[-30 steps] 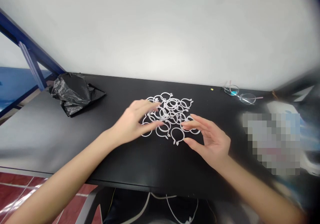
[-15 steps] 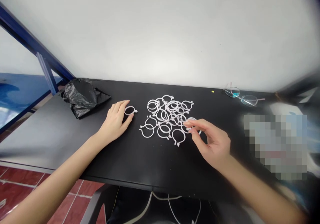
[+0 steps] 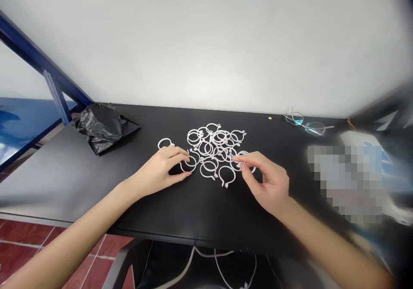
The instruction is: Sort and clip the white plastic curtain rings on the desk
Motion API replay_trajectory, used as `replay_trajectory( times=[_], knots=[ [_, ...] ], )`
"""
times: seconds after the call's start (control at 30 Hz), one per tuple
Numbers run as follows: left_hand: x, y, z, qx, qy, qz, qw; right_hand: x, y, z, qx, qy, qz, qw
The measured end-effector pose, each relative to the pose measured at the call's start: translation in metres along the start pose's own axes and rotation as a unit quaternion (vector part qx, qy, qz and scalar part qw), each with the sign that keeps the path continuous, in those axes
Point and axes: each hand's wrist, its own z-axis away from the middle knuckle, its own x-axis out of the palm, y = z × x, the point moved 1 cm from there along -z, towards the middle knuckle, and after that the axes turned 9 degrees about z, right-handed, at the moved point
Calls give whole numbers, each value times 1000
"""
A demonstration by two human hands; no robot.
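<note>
Several white plastic rings (image 3: 226, 175), each with a gap and small tabs at its ends, lie in an overlapping cluster on the black table (image 3: 193, 207). My left hand (image 3: 161, 166) is at the cluster's left edge, thumb and fingers apart around the side of a white ring (image 3: 189, 164). Beyond the back of that hand lies a separate white ring (image 3: 164, 142), partly covered. At the right edge is my right hand (image 3: 269, 179), its thumb and index finger slightly apart by a ring's tab. It partly hides the rings beneath it, and I see no ring lifted.
A crumpled black plastic bag (image 3: 103, 127) sits at the back left. Eyeglasses (image 3: 305, 123) lie at the back right, with a blurred patch (image 3: 348, 181) nearer. A white wall (image 3: 206, 52) rises behind the table. Below its front edge are a chair arm (image 3: 119, 263) and pale cords (image 3: 183, 271).
My left hand has left the separate ring and moved right to the cluster's edge. That ring stays on the table. My right hand has barely moved, and the view has shifted slightly.
</note>
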Motion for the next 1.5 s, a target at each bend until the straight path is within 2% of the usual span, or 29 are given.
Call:
replay_trajectory(
  times=[0.07,0.13,0.2,0.27,0.43,0.53,0.6,0.67,0.73,0.83,0.9,0.97,1.1,1.23,1.4,1.5],
  knots=[
    [-5,8,-10,-23,30,80,996,1,0,-1,0,1,-2,1000],
    [-6,18,-22,-50,44,235,970,2,-1,0,1,-6,-5,1000],
    [1,26,-35,-51,10,419,907,3,-2,1,1,-23,-18,1000],
    [13,30,-46,-54,-21,531,845,5,-3,2,4,-36,-37,999],
    [44,32,-51,-53,-39,652,755,8,-4,6,42,-32,-42,998],
    [50,31,-47,-53,-44,673,736,7,-4,6,45,-34,-44,997],
    [48,32,-47,-49,-48,660,748,5,-5,5,35,-31,-36,998],
    [44,34,-46,-43,-51,628,775,4,-7,4,19,-25,-18,999],
    [42,37,-46,-34,-45,559,828,5,-7,3,-1,-13,6,1000],
    [43,41,-44,5,-6,364,932,8,-6,4,-27,-5,45,999],
    [46,42,-42,34,24,244,969,10,-4,4,-38,-12,60,997],
    [50,40,-40,45,38,179,982,10,-3,4,-46,-17,62,997],
    [53,34,-37,6,35,132,991,6,-7,1,-41,-33,21,998],
    [52,36,-35,-14,27,162,986,1,-9,-1,-49,-35,-15,998],
    [51,42,-37,15,-5,202,979,1,-10,-1,-83,-41,-28,995],
    [51,44,-38,46,28,204,978,2,-11,0,-97,-51,-53,993]
  ],
)
